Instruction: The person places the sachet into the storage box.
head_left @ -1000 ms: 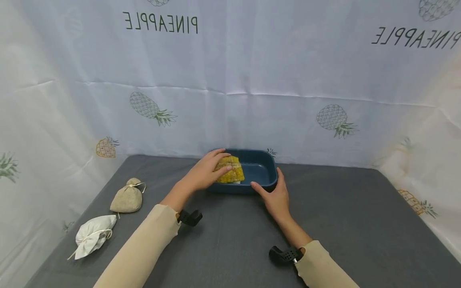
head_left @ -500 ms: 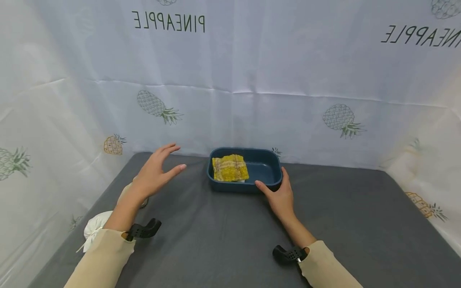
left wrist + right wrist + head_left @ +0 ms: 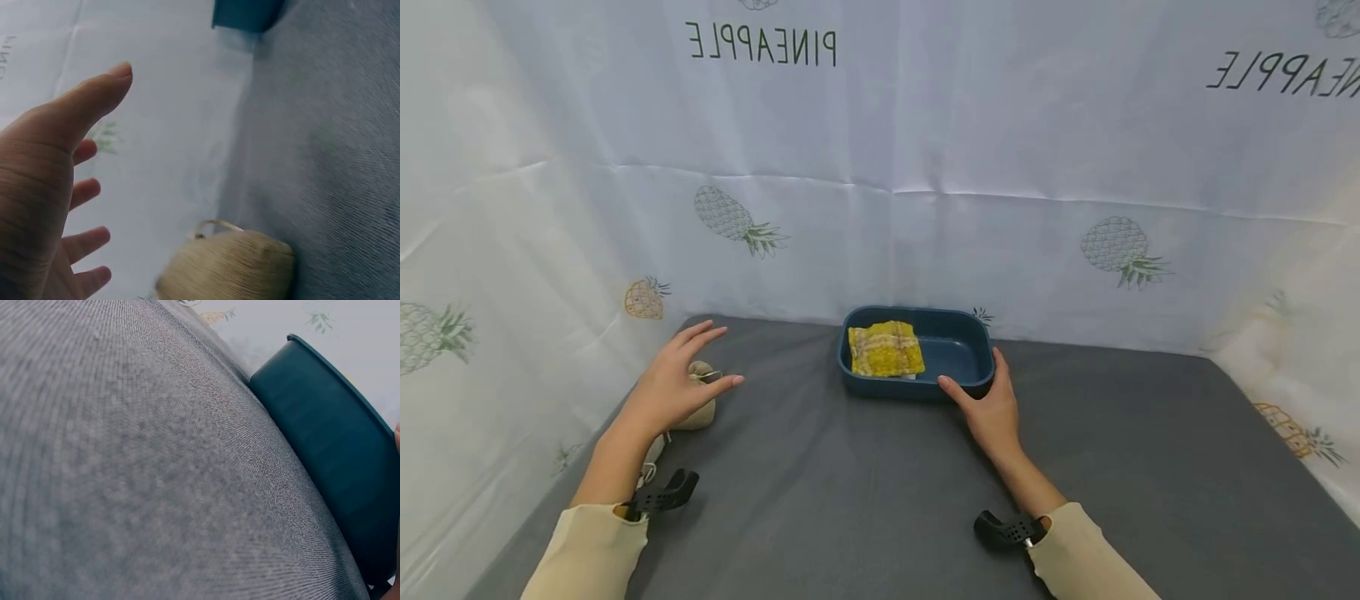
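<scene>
My left hand [image 3: 664, 392] hovers at the left of the table, fingers and thumb spread apart with nothing between them. Close to it lies a tan drawstring pouch [image 3: 700, 415], partly covered by the hand in the head view; the left wrist view has the pouch [image 3: 231, 269] below the fingers. A white tied pouch [image 3: 655, 450] is mostly hidden behind the left forearm. At the table's back, my right hand [image 3: 992, 415] grips the right end of a dark blue rectangular box [image 3: 880, 388], thumb at the front rim. Inside the box's left half rests a yellow checked cloth packet [image 3: 886, 350].
A grey cloth covers the table [image 3: 820, 500]. White curtain [image 3: 880, 250] with pineapple prints hangs right behind the box and along both sides. Black camera straps [image 3: 662, 493] sit on both wrists.
My left hand has come away from the yellow packet in the box and moved left to the tan pouch. The right hand has stayed on the box. The head view has shifted slightly.
</scene>
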`<action>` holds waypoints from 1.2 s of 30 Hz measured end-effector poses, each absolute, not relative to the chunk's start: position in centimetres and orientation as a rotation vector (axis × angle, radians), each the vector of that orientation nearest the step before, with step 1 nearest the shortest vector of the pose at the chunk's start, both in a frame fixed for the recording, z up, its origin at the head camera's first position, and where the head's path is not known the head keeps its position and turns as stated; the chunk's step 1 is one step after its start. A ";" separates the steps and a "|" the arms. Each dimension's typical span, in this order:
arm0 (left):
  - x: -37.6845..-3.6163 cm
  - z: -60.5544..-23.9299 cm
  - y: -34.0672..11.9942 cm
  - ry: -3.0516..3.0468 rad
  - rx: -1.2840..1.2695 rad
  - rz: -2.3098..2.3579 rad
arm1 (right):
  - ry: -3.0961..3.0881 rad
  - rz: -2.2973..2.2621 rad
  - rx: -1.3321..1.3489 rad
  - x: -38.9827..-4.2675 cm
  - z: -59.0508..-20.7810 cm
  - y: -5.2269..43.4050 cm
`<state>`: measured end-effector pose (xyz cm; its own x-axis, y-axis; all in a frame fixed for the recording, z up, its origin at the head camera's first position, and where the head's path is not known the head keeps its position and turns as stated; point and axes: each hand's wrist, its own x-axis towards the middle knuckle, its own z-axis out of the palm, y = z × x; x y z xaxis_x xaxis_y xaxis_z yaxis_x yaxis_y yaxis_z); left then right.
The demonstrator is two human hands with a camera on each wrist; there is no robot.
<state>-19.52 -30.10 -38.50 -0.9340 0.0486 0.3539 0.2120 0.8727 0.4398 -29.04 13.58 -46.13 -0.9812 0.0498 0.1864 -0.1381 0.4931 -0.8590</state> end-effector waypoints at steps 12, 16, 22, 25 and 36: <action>-19.9 -41.7 -31.9 -2.903 -0.156 -0.538 | -2.545 1.505 0.080 -28.9 -46.3 13.7; -20.1 -42.2 -32.0 -2.943 -0.066 -0.551 | -2.547 1.498 0.079 -28.9 -46.3 13.8; -20.2 -42.8 -31.7 -2.931 -0.040 -0.567 | -2.557 1.496 0.087 -28.9 -46.2 13.7; -20.1 -43.0 -31.2 -2.909 -0.029 -0.594 | -2.555 1.501 0.085 -28.9 -46.2 13.6; -21.3 -43.6 -26.1 -2.751 0.072 -0.807 | -2.550 1.484 0.092 -28.9 -46.3 13.6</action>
